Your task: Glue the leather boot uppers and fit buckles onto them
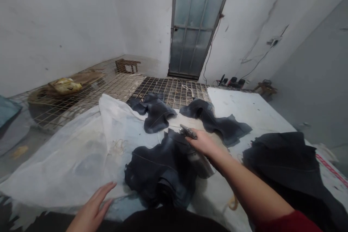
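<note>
My right hand (pixel 202 142) is closed around a spray gun (pixel 188 132), its metal head pointing away to the left. A silvery metal cup (pixel 202 165) shows below the hand. The gun is over the right side of a pile of dark blue-black fabric pieces (pixel 154 163), with a rolled or folded edge near me. My left hand (pixel 95 204) is at the lower left of that pile, fingers stretched out and holding nothing. Beyond the pile, more dark cut pieces lie flat, one set (pixel 159 114) to the left and another (pixel 217 123) to the right.
A larger dark fabric stack (pixel 282 163) lies at the right. Crumpled white sheeting (pixel 73 159) covers the table's left part. Farther back are a wire grid (pixel 174 92), a yellowish bundle (pixel 65 86), a small wooden stool (pixel 127 66) and a metal door (pixel 194 29).
</note>
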The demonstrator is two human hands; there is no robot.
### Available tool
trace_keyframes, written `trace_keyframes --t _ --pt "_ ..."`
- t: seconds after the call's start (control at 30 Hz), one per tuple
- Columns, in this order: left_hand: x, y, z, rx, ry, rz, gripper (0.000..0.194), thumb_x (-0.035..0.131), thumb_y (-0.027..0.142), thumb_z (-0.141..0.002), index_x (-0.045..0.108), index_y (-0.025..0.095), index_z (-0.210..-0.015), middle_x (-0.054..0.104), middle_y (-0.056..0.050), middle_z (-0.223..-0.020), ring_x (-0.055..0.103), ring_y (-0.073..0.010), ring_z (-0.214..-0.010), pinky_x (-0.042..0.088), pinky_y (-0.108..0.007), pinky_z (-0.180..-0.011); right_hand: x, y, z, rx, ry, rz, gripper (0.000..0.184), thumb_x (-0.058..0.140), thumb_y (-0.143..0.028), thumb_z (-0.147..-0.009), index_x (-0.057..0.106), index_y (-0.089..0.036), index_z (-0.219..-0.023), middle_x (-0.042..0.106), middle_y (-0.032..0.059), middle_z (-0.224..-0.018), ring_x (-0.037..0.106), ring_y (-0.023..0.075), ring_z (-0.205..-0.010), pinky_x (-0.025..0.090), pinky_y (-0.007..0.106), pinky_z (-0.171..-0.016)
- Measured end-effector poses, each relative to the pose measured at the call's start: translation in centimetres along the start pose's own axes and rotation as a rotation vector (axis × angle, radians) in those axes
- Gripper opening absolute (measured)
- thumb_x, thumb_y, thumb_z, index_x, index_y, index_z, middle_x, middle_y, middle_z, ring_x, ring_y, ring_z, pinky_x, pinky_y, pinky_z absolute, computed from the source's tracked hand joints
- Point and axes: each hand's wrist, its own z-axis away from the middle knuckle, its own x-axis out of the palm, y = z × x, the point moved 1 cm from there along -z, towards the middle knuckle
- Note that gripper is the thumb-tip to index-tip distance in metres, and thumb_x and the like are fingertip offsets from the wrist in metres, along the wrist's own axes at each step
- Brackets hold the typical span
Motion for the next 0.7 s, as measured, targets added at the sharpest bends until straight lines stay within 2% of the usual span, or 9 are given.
trace_keyframes --t 0.17,0.27,0.37,0.47,0.57,0.63,0.7 --pt "-0.5 2.8 -2.1 0.061 -0.029 0.047 0.033 0.044 0.038 -0.079 0.061 0.026 -0.104 0.066 -0.002 -0.106 0.063 -0.0188 -0.095 0.051 -0.028 -0.082 -0.2 0.7 -0.8 0.029 0.034 -0.008 0.025 0.051 -0.028 -0.076 0.063 -0.020 -0.097 0.068 0.0061 -0.091 0.061 0.0218 -0.082 0.044 0.028 -0.069" --pt "-0.9 6.0 -4.3 0.100 -0.121 0.112 0.031 0.043 0.036 -0.082 0.060 0.026 -0.105 0.067 -0.002 -0.104 0.065 -0.0167 -0.090 0.052 -0.025 -0.079 -0.6 1.8 0.0 0.010 0.002 -0.032 0.024 0.051 -0.028 -0.074 0.063 -0.019 -0.093 0.068 0.0059 -0.089 0.061 0.0215 -0.081 0.044 0.028 -0.070" --pt "-0.5 9.9 -6.9 0.198 -0.252 0.158 0.029 0.042 0.030 -0.085 0.057 0.026 -0.109 0.065 -0.002 -0.105 0.063 -0.0150 -0.091 0.051 -0.024 -0.080 -1.1 3.5 1.5 0.014 -0.018 -0.055 0.023 0.050 -0.030 -0.073 0.062 -0.018 -0.088 0.067 0.0060 -0.082 0.061 0.0220 -0.076 0.045 0.030 -0.068" --pt "1.6 14.3 -9.3 0.378 -0.402 0.123 0.029 0.046 0.021 -0.082 0.054 0.023 -0.110 0.064 -0.003 -0.105 0.060 -0.0157 -0.095 0.047 -0.028 -0.084 -1.4 5.2 3.3 0.046 0.031 -0.062 0.025 0.048 -0.034 -0.073 0.062 -0.018 -0.085 0.066 0.0051 -0.077 0.060 0.0226 -0.073 0.045 0.031 -0.065" --pt "4.8 18.4 -10.3 0.671 -0.589 -0.042 0.028 0.058 0.020 -0.075 0.057 0.019 -0.103 0.064 -0.005 -0.098 0.059 -0.0197 -0.091 0.047 -0.032 -0.078 -1.6 6.3 4.6 0.108 0.112 -0.069 0.028 0.047 -0.034 -0.073 0.062 -0.019 -0.091 0.066 0.0048 -0.077 0.061 0.0225 -0.073 0.045 0.031 -0.066" --pt "7.0 20.4 -10.2 0.894 -0.638 -0.191 0.017 0.060 0.020 -0.074 0.060 0.016 -0.091 0.064 -0.006 -0.089 0.058 -0.0214 -0.085 0.046 -0.033 -0.072 -1.6 6.7 5.2 0.134 0.134 -0.076 0.030 0.047 -0.033 -0.073 0.062 -0.019 -0.094 0.067 0.0052 -0.078 0.061 0.0223 -0.073 0.045 0.032 -0.067" --pt "8.6 21.8 -9.9 1.038 -0.643 -0.314 0.007 0.057 0.017 -0.077 0.062 0.014 -0.082 0.063 -0.008 -0.082 0.057 -0.0218 -0.081 0.044 -0.033 -0.068 -1.5 6.9 5.9 0.133 0.126 -0.101 0.031 0.046 -0.033 -0.073 0.062 -0.017 -0.095 0.067 0.0063 -0.079 0.061 0.0229 -0.073 0.045 0.033 -0.068"
